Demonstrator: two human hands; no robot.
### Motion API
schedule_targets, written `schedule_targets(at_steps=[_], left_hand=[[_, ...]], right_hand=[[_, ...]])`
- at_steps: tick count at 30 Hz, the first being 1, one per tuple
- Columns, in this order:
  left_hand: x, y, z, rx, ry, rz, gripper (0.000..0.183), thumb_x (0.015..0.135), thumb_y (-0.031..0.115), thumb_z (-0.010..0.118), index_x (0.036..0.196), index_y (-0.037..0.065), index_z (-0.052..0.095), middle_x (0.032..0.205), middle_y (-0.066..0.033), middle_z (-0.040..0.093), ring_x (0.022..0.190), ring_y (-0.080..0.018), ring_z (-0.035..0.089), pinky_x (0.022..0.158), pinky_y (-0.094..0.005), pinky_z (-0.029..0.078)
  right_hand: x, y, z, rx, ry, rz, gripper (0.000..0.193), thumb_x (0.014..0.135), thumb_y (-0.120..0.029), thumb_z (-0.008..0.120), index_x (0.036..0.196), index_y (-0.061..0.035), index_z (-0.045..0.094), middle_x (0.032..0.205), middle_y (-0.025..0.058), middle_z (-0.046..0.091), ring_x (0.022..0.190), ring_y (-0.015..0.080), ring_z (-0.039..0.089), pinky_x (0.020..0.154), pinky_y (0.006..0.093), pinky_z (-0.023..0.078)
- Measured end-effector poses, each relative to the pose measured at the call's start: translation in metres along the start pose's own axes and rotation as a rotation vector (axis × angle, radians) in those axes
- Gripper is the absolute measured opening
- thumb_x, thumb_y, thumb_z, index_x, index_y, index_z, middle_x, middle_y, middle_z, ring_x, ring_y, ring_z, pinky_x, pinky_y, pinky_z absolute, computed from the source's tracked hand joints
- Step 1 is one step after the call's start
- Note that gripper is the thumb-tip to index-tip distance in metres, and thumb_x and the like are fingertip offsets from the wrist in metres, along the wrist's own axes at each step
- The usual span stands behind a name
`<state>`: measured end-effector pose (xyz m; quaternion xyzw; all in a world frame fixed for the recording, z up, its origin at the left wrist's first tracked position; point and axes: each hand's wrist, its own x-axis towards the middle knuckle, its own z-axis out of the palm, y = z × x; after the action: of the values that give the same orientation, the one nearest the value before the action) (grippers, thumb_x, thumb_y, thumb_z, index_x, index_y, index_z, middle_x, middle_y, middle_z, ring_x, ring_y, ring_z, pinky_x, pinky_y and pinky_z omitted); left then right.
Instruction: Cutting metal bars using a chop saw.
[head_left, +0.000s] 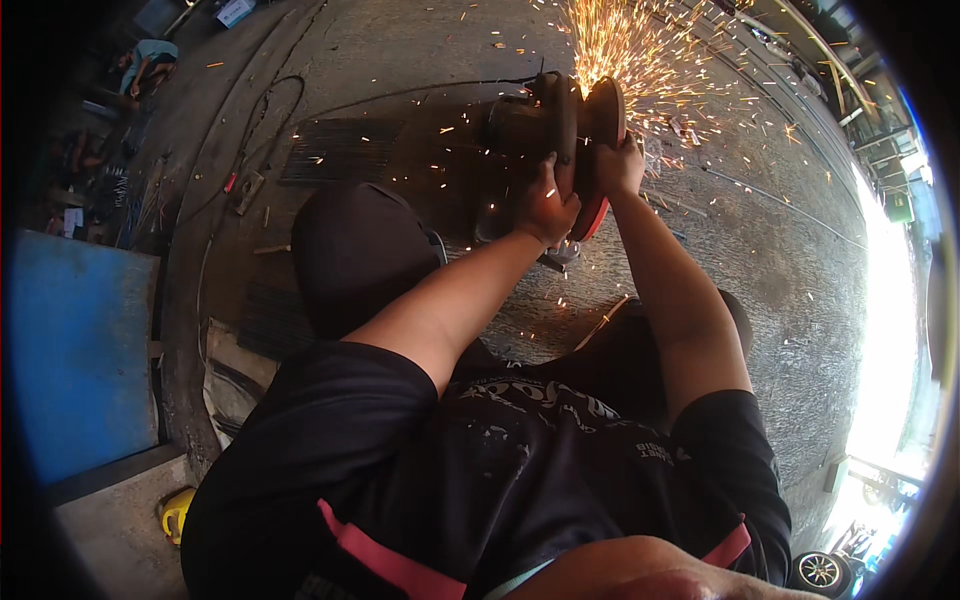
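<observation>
A dark power tool (pixel 525 125) is seen on the floor (pixel 790 230) beyond the knees, with sparks (pixel 625 50) thrown from its far side. The left hand (pixel 550 208) is placed against its body, the right hand (pixel 621 167) beside the red-edged round part (pixel 606 105); for both, finger closure cannot be told.

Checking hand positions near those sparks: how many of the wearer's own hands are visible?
2: the left hand is at the dark machine; the right hand is beside its red-edged round part. Some fingers are hidden.
</observation>
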<state>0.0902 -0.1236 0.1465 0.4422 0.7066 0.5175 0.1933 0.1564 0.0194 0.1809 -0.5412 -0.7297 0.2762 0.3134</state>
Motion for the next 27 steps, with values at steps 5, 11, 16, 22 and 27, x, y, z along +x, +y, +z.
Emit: schedule_targets(at_steps=[5, 11, 16, 22, 27], left_hand=[[-0.001, 0.004, 0.002, 0.045, 0.007, -0.018, 0.075, 0.075, 0.017, 0.06, 0.137, -0.002, 0.023, 0.115, -0.0318, 0.053, 0.102, -0.0457, 0.056, 0.09, -0.0462, 0.045], [-0.002, -0.004, 0.003, 0.112, 0.061, 0.081, 0.075, 0.075, 0.018, 0.06, 0.138, -0.002, 0.024, 0.111, -0.031, 0.056, 0.096, -0.0433, 0.059, 0.086, -0.0468, 0.047], [-0.003, -0.01, 0.006, 0.152, 0.107, 0.119, 0.074, 0.075, 0.018, 0.06, 0.137, -0.002, 0.025, 0.11, -0.0314, 0.056, 0.096, -0.0437, 0.059, 0.085, -0.0466, 0.048], [-0.018, -0.038, 0.014, 0.086, 0.098, 0.12, 0.073, 0.074, 0.014, 0.059, 0.137, -0.004, 0.025, 0.11, -0.0324, 0.055, 0.098, -0.045, 0.058, 0.086, -0.0457, 0.047], [-0.018, -0.036, 0.019, 0.086, 0.11, 0.163, 0.073, 0.077, 0.018, 0.058, 0.136, -0.003, 0.022, 0.105, -0.0329, 0.056, 0.095, -0.0469, 0.058, 0.085, -0.0464, 0.047]], right_hand=[[-0.003, 0.005, 0.0, 0.038, 0.046, -0.041, 0.044, 0.07, -0.022, 0.059, 0.105, 0.0031, 0.056, 0.096, 0.0292, 0.062, 0.095, 0.044, 0.059, 0.086, 0.0488, 0.045], [-0.005, 0.005, 0.003, 0.042, 0.041, -0.023, 0.046, 0.071, -0.022, 0.059, 0.109, 0.0024, 0.055, 0.098, 0.0285, 0.062, 0.095, 0.0447, 0.059, 0.086, 0.0492, 0.045], [-0.009, 0.005, 0.003, 0.065, 0.054, -0.036, 0.048, 0.072, -0.023, 0.06, 0.113, 0.0007, 0.055, 0.098, 0.0281, 0.063, 0.096, 0.0447, 0.059, 0.084, 0.0495, 0.046], [-0.03, 0.007, 0.009, 0.078, 0.033, 0.03, 0.055, 0.073, -0.023, 0.059, 0.123, -0.002, 0.051, 0.101, 0.0278, 0.062, 0.099, 0.0437, 0.058, 0.085, 0.0485, 0.046], [-0.023, 0.023, 0.016, 0.072, 0.037, 0.028, 0.059, 0.072, -0.028, 0.059, 0.124, -0.0027, 0.05, 0.106, 0.025, 0.062, 0.103, 0.0412, 0.058, 0.089, 0.0463, 0.045]])
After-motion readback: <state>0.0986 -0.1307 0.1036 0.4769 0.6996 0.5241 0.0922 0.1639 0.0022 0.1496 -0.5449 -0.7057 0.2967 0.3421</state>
